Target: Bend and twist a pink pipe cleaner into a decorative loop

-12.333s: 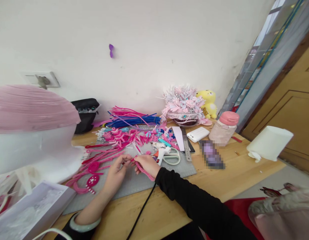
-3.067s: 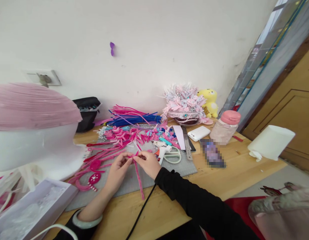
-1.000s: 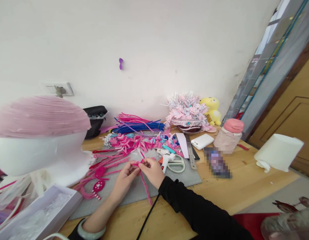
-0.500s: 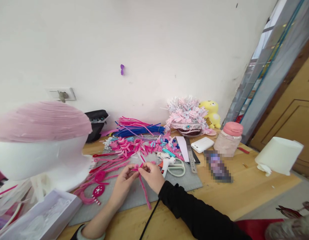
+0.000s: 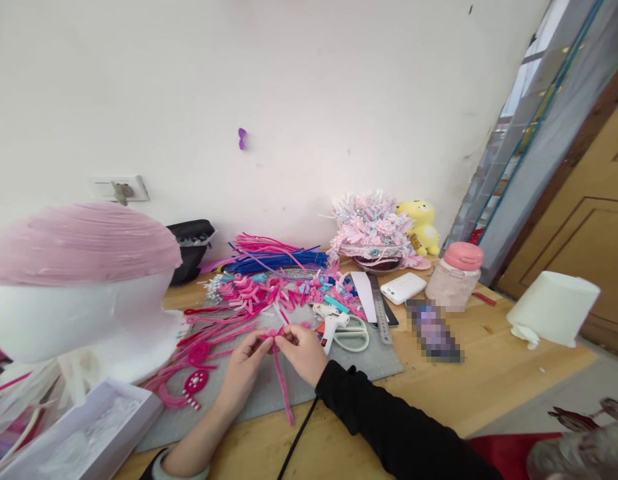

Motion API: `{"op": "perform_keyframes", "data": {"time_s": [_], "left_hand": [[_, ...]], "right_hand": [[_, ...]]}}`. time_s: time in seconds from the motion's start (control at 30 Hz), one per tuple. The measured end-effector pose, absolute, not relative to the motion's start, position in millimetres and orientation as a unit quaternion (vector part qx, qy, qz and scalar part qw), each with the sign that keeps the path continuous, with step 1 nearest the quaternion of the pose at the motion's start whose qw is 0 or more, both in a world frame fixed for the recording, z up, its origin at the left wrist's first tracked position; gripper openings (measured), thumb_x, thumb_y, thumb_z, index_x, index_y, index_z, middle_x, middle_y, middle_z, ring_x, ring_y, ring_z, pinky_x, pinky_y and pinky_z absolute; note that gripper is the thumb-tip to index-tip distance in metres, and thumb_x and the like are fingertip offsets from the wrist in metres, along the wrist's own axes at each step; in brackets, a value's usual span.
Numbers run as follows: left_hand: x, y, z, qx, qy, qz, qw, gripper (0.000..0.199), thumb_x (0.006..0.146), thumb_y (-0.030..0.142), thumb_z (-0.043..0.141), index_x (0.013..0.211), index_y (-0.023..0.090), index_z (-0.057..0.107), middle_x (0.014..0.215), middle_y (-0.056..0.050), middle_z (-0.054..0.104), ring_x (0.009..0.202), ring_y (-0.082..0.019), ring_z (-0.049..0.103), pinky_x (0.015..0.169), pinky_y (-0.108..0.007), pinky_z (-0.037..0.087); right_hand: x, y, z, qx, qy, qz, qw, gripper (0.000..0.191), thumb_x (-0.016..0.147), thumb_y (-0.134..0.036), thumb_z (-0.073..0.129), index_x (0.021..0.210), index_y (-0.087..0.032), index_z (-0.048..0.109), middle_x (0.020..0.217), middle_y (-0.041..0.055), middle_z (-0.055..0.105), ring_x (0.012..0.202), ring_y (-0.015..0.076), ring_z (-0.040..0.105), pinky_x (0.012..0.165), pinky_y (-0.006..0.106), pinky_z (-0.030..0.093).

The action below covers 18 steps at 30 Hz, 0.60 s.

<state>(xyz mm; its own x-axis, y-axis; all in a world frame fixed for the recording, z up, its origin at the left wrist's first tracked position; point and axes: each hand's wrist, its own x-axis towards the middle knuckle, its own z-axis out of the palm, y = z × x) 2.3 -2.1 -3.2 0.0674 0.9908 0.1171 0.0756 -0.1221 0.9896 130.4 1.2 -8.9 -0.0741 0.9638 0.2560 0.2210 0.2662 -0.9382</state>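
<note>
Both hands meet over the grey mat (image 5: 269,400), pinching a pink pipe cleaner (image 5: 283,387) whose long end hangs down between them. My left hand (image 5: 246,357) closes its fingertips on the bent upper part from the left. From the right, my right hand (image 5: 303,350) pinches the same piece, its thumb close to the left one. A small curled shape shows at the fingertips; its details are partly hidden. Left of the hands lie pink coiled pieces (image 5: 196,382) and several loose pink stems. A white glue gun (image 5: 333,328) and pale-handled scissors (image 5: 353,335) lie right of my right hand.
A white foam head with a pink cap (image 5: 89,243) and a white box (image 5: 89,433) stand at left. Bundled blue stems (image 5: 279,260) lie behind. Rightward are a ruler (image 5: 381,310), a phone (image 5: 435,331), a pink-lidded jar (image 5: 456,277) and a tissue roll (image 5: 553,310).
The hanging end of the pipe cleaner has swung slightly left and hangs a little lower. Both hands stay together, with the fingertips slightly shifted. The view has moved a little.
</note>
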Motion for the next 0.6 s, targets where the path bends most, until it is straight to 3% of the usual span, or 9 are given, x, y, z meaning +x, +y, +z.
{"op": "perform_keyframes", "data": {"time_s": [0.6], "left_hand": [[2.4, -0.9, -5.4, 0.555, 0.478, 0.489, 0.474, 0.023, 0.068, 0.036, 0.056, 0.080, 0.017, 0.058, 0.075, -0.001, 0.061, 0.073, -0.015, 0.055, 0.069, -0.024, 0.043]], "right_hand": [[131.0, 1.8, -9.8, -0.479, -0.651, 0.344, 0.477, 0.013, 0.073, -0.024, 0.048, 0.064, -0.017, 0.054, 0.052, -0.0038, 0.048, 0.049, 0.0086, 0.043, 0.048, 0.020, 0.032]]}}
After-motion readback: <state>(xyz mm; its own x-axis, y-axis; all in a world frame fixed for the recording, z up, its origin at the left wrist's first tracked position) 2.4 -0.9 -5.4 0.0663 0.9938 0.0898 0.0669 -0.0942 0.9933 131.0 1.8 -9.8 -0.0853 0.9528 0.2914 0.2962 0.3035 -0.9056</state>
